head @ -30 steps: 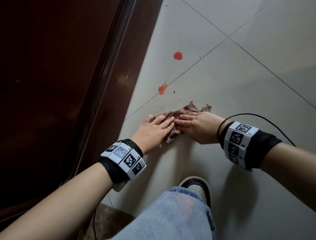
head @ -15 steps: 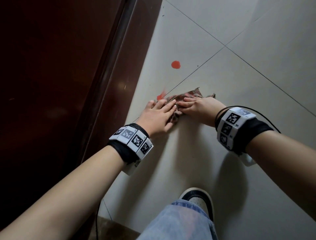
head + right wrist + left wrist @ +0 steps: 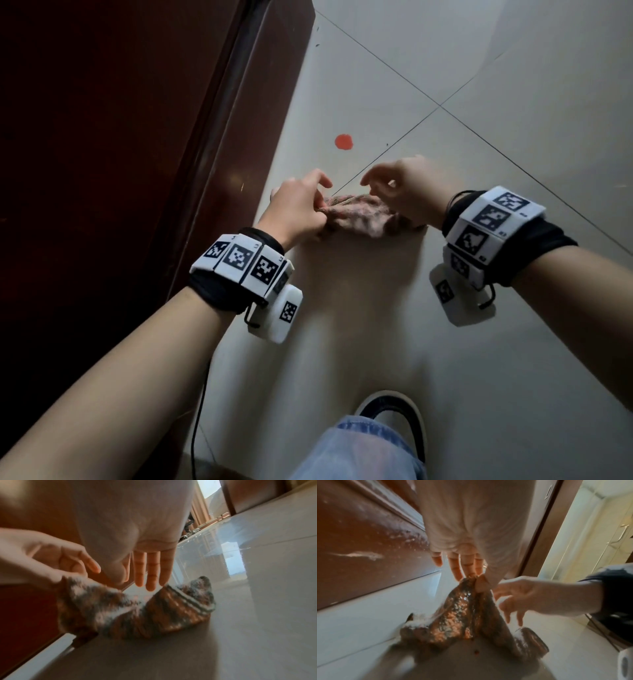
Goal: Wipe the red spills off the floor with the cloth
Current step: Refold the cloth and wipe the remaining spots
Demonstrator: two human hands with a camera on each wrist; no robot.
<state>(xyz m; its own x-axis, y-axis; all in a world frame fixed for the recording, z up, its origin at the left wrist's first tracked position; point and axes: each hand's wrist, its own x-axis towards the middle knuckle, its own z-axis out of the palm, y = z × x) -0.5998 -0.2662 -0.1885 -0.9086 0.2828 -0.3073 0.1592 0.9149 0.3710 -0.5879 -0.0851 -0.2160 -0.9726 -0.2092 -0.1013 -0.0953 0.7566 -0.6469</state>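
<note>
A mottled pink-and-grey cloth (image 3: 356, 219) lies bunched on the pale tiled floor (image 3: 462, 342), close to the door. My left hand (image 3: 320, 205) pinches one fold between thumb and fingers and holds it up, so the cloth (image 3: 458, 615) hangs from the pinch (image 3: 475, 578) down to the floor. My right hand (image 3: 373, 185) hovers just over the cloth's right part with its fingers (image 3: 150, 574) straight and holds nothing. One round red spill (image 3: 343, 141) sits on the tile beyond the hands. Tiny red drops (image 3: 476, 651) dot the floor under the cloth.
A dark red wooden door (image 3: 120, 137) runs along the left, right beside the cloth. My shoe (image 3: 394, 407) and jeans knee (image 3: 359, 448) are near the bottom edge. A thin black cable (image 3: 198, 428) hangs from the left wrist. Bare tiles stretch to the right.
Both hands were pressing flat on the cloth and slid it forward over the nearer red smear. Now the left pinches a fold up and the right has lifted off; that smear no longer shows.
</note>
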